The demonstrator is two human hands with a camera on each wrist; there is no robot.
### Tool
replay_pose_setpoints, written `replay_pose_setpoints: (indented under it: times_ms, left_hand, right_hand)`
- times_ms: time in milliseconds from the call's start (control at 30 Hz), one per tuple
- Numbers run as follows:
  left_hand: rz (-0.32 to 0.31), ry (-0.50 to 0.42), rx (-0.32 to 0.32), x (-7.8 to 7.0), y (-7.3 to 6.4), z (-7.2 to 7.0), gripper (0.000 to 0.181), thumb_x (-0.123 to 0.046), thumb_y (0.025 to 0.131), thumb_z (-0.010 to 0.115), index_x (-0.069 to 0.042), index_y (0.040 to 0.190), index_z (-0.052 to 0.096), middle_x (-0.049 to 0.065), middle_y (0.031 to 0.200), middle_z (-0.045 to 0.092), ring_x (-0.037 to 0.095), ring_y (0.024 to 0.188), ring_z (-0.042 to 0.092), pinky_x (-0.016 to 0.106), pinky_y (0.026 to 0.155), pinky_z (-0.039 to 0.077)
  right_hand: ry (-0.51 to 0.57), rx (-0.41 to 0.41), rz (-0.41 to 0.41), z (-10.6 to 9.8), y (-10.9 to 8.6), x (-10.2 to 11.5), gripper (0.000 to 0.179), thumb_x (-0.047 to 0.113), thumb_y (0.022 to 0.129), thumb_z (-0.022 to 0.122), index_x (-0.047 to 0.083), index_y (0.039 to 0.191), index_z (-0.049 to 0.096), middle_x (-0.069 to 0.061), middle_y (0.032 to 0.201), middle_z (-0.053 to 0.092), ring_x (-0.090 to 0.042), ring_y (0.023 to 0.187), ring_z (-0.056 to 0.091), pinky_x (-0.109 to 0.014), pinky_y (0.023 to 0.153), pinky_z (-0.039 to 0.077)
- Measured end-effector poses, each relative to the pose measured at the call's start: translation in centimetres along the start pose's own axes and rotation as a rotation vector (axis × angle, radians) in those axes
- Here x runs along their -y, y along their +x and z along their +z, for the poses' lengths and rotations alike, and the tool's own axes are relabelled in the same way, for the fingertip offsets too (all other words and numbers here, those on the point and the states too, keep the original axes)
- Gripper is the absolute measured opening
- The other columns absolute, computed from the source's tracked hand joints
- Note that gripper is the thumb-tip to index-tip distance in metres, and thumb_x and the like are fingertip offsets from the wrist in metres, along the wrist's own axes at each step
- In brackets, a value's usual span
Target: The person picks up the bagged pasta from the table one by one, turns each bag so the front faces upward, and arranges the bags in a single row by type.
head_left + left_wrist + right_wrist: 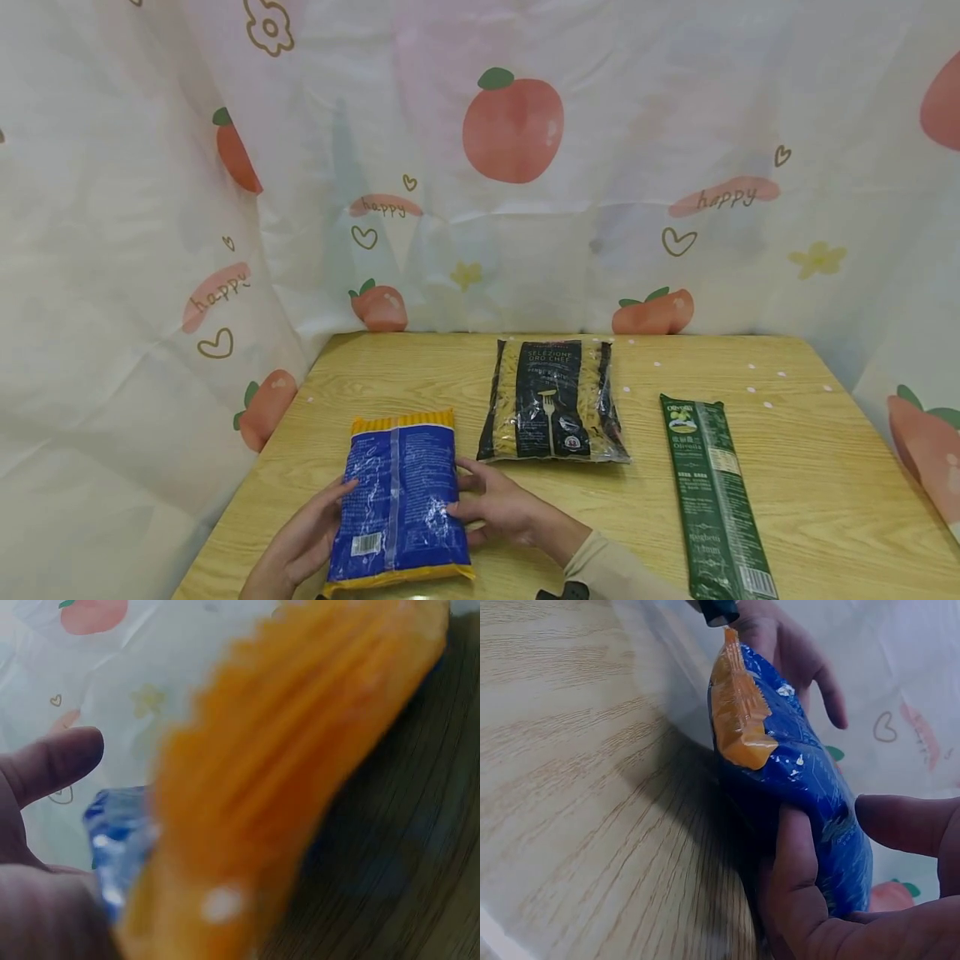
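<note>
We're prob. positioning blue pkg (420, 492); R hand (504, 505) grips it, can't tell re L hand (303, 537)'s hold; next likely needs even support.

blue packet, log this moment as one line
left hand: touches left side of blue packet | right hand: grips its right side | black bag, green packet: on table

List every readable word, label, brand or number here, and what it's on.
"happy", three times: printed cloth backdrop
"SELEZIONE ORO CHEF": black pasta bag
"Olivoila", faintly "Spaghetti": green spaghetti packet
Too small or blurred: all print on the blue bag, the packet's Chinese characters and "mm" figure, other fine print.
</note>
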State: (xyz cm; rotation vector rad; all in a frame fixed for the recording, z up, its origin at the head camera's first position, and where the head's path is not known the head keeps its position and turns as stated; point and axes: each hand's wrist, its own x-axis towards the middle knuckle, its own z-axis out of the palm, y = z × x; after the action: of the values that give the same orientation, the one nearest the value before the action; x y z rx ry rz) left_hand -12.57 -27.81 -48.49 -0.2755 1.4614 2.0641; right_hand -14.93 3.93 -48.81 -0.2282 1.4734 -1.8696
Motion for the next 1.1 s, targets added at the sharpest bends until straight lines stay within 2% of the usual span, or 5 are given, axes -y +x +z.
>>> replay_pose_setpoints:
  times_ms: [167, 367, 633, 867, 1100]
  left_hand:
    - [-0.011, -0.04, 0.019, 0.08, 0.13, -0.04, 0.09, -0.036, 0.11, 0.048, -0.02, 0.163, -0.023, -0.002, 0.125, 0.069, 0.016, 0.117, 0.069, 0.037, 0.104, 0.057]
    - [0.001, -0.048, 0.027, 0.31, 0.28, 0.04, 0.09, -0.028, 0.109, 0.052, -0.025, 0.165, -0.019, -0.001, 0.128, 0.069, 0.02, 0.119, 0.068, 0.042, 0.105, 0.057]
    - [0.028, -0.022, -0.012, 0.68, 0.17, 0.12, 0.097, -0.013, 0.105, 0.058, -0.024, 0.165, -0.016, -0.001, 0.125, 0.07, 0.021, 0.118, 0.069, 0.043, 0.103, 0.058]
    - [0.07, 0.029, 0.025, 0.32, -0.13, 0.04, 0.098, -0.009, 0.103, 0.057, -0.021, 0.165, -0.018, -0.001, 0.128, 0.067, 0.022, 0.119, 0.068, 0.043, 0.103, 0.058]
    - [0.091, 0.047, 0.02, -0.28, -0.39, 0.09, 0.099, -0.005, 0.101, 0.056, -0.02, 0.165, -0.018, -0.002, 0.13, 0.065, 0.023, 0.121, 0.067, 0.045, 0.105, 0.057]
  right_hand:
    - [-0.01, -0.013, 0.004, -0.04, 0.03, -0.18, 0.086, -0.006, 0.097, 0.062, 0.007, 0.166, 0.013, -0.027, 0.156, 0.04, -0.031, 0.105, 0.073, -0.051, 0.085, 0.063]
    - [-0.035, -0.032, 0.009, 0.04, -0.1, -0.1, 0.086, -0.005, 0.096, 0.064, 0.008, 0.166, 0.015, -0.026, 0.156, 0.04, -0.029, 0.104, 0.072, -0.049, 0.083, 0.064]
    - [-0.039, -0.041, 0.002, 0.02, 0.04, -0.32, 0.087, -0.005, 0.095, 0.066, 0.007, 0.166, 0.017, -0.028, 0.157, 0.038, -0.03, 0.107, 0.07, -0.049, 0.082, 0.064]
    - [-0.05, -0.05, -0.004, 0.22, 0.23, -0.54, 0.087, -0.007, 0.093, 0.066, 0.005, 0.165, 0.018, -0.028, 0.157, 0.039, -0.031, 0.11, 0.068, -0.05, 0.081, 0.064]
    - [-0.05, -0.038, -0.007, 0.41, 0.44, -0.55, 0.087, -0.009, 0.093, 0.066, 0.004, 0.165, 0.018, -0.028, 0.156, 0.039, -0.03, 0.114, 0.065, -0.051, 0.081, 0.064]
